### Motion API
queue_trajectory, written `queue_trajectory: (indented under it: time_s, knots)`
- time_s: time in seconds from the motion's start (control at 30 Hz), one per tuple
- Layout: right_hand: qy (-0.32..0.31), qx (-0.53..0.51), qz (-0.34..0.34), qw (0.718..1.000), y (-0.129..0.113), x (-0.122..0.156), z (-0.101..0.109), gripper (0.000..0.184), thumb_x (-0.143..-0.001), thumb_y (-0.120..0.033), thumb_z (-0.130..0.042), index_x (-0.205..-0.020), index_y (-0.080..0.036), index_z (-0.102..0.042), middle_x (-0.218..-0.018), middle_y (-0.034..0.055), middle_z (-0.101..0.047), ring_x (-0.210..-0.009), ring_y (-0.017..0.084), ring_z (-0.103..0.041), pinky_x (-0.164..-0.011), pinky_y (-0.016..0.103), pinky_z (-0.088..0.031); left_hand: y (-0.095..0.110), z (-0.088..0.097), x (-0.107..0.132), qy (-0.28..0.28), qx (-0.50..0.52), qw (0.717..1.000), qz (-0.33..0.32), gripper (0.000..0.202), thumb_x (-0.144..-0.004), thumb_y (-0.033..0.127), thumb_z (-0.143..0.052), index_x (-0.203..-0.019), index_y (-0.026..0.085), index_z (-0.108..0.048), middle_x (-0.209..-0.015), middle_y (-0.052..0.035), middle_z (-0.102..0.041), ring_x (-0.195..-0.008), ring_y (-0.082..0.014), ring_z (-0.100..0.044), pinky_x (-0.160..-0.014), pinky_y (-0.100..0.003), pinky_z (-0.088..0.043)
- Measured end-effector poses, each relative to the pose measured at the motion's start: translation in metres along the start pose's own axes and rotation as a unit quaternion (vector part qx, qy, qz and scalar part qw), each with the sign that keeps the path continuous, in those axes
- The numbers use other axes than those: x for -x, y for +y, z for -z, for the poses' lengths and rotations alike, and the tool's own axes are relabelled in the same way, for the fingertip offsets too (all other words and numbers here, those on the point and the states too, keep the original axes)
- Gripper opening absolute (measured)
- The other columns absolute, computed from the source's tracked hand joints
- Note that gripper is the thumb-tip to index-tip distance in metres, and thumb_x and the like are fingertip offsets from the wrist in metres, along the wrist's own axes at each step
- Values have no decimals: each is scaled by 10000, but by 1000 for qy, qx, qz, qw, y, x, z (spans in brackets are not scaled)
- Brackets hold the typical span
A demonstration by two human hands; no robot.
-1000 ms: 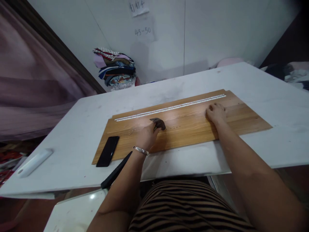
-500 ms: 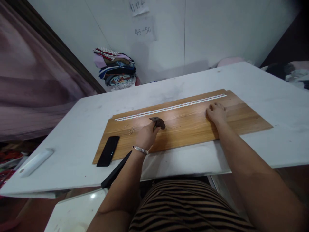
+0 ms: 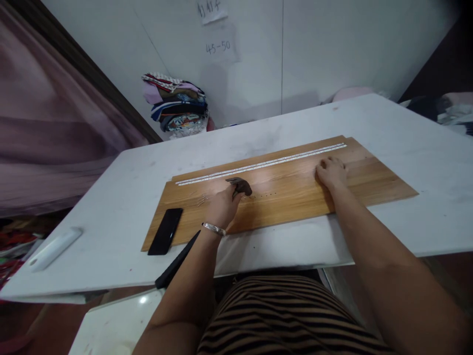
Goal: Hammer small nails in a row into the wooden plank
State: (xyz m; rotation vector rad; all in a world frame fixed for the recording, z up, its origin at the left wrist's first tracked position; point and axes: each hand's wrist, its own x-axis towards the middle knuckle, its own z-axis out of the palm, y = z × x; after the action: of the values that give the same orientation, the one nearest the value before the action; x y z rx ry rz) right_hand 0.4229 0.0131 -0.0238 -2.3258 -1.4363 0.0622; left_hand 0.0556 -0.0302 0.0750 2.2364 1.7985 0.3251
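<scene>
My left hand (image 3: 222,206) is closed round a claw hammer (image 3: 243,186) close to its head. The hammer's black handle runs back under my left forearm and past the table edge. Just below the head, a row of small nail heads or holes (image 3: 266,195) dots the wood-grain board (image 3: 295,197); some of the row is hidden by the hammer. Several loose nails (image 3: 201,199) lie left of that hand. My right hand (image 3: 331,172) rests on the right part of the board, fingers spread, with nothing visible in it.
Two white strips with markings (image 3: 262,164) lie along the board's far side. A black phone (image 3: 165,231) sits at its left end. The white table (image 3: 121,197) also bears a white long object (image 3: 55,249). Folded clothes (image 3: 179,103) are stacked by the wall.
My left hand and the hammer have shifted very slightly to the left. The right hand stays where it was on the board.
</scene>
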Motion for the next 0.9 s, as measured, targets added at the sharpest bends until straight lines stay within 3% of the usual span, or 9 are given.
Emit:
queue_trajectory:
  time_s: [0.27,0.9]
  knots:
    - [3,-5,4,1000,0,0,0,330,-892,-319,-408,-994,-198,-697,-1212,149,-632,-1195,296,-474,-1039,495,-305,2,-8,2,-13,5,1000,-10,279,-957,322,-562,-1173,185,-674,-1101,-126,-760,-1027,-268,-709,-828,-314,-503]
    - [5,-6,4,1000,0,0,0,321,-895,-309,-413,-980,-188,-697,-1186,154,-630,-1183,299,-478,-1031,494,-314,1,-7,1,-17,3,1000,-2,322,-962,319,-549,-1240,199,-662,-1103,-121,-761,-1035,-266,-709,-831,-304,-499]
